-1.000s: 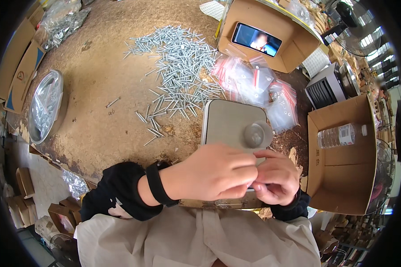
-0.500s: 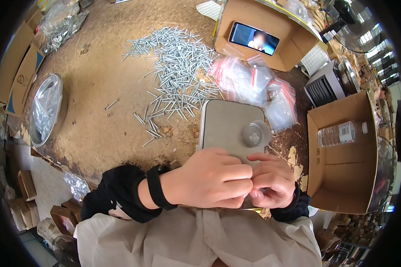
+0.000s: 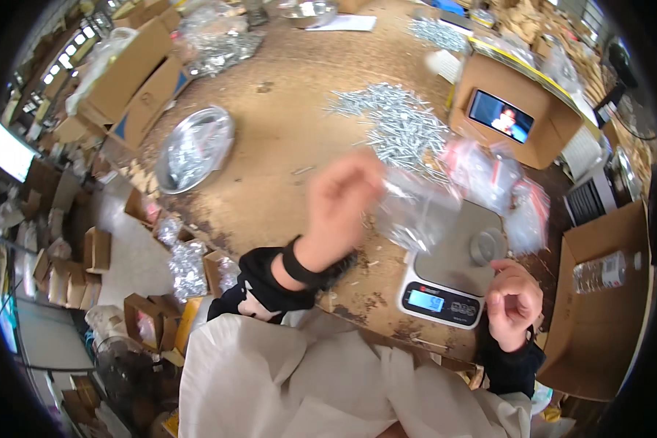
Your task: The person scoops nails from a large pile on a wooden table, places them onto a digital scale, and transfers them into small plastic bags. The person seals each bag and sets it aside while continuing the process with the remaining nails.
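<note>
Raised over the worktable, my left hand is blurred, its fingers closed on the top of a clear plastic bag. Metal screws or nails seem to lie at the bag's lower end. The bag hangs beside and partly over a digital scale with a lit display. On the scale's plate stands a small round clear cup. My right hand is at the scale's right edge, fingers curled in, and nothing shows in it. Beyond the bag lies a pile of silvery screws or nails.
Clear zip bags with red strips lie right of the pile. A cardboard box holds a phone; another box holds a plastic bottle. At left stands a metal bowl of bagged pieces. One loose screw lies mid-table.
My hands, together over the scale before, are now apart. The left has moved up and left with the bag; the right stays by the scale. The scale's display now shows, and the view has turned left.
</note>
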`<state>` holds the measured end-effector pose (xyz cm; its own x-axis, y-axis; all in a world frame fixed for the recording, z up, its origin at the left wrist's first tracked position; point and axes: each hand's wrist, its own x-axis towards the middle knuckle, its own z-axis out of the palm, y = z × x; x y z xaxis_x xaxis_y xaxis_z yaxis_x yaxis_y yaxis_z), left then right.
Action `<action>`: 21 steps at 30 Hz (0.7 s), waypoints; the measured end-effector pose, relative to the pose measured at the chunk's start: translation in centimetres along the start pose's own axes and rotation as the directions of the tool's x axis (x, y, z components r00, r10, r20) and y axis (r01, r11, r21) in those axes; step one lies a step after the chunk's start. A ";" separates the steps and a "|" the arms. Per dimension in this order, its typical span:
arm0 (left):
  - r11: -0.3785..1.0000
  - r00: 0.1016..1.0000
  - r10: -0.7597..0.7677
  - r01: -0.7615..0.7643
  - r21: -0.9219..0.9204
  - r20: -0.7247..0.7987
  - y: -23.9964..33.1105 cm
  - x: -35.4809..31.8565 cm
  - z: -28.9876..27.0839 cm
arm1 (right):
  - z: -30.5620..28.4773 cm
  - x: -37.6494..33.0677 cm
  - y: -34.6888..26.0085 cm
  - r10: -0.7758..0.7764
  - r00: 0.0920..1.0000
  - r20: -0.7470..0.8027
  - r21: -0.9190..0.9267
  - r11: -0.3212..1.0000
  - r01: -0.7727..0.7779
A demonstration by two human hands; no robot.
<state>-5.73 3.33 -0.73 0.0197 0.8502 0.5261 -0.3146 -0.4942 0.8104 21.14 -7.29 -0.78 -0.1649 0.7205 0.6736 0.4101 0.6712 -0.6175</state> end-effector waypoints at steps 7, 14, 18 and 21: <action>0.879 0.809 0.350 -0.110 0.464 -0.473 7.0 3.9 -13.6 | 0.3 0.9 -1.3 -0.118 0.990 0.075 -0.115 0.985 0.126; 0.049 0.993 -0.062 -0.097 0.994 0.100 4.0 2.7 -24.4 | 0.3 0.8 -1.0 -0.166 0.972 0.169 -0.154 0.969 0.193; 0.101 0.994 -0.098 -0.033 0.994 0.043 4.5 3.7 -20.9 | 0.1 0.9 -0.6 -0.176 0.968 0.177 -0.149 0.968 0.204; 0.095 0.978 -0.128 -0.156 0.983 0.167 3.9 4.0 -15.0 | 0.0 1.0 -0.6 -0.178 0.971 0.160 -0.193 0.959 0.208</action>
<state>-21.06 7.57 0.68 0.2182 0.8641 0.4536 0.9003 -0.3577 0.2481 20.70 -7.00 0.24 -0.3770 0.6076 0.6991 0.5320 0.7599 -0.3736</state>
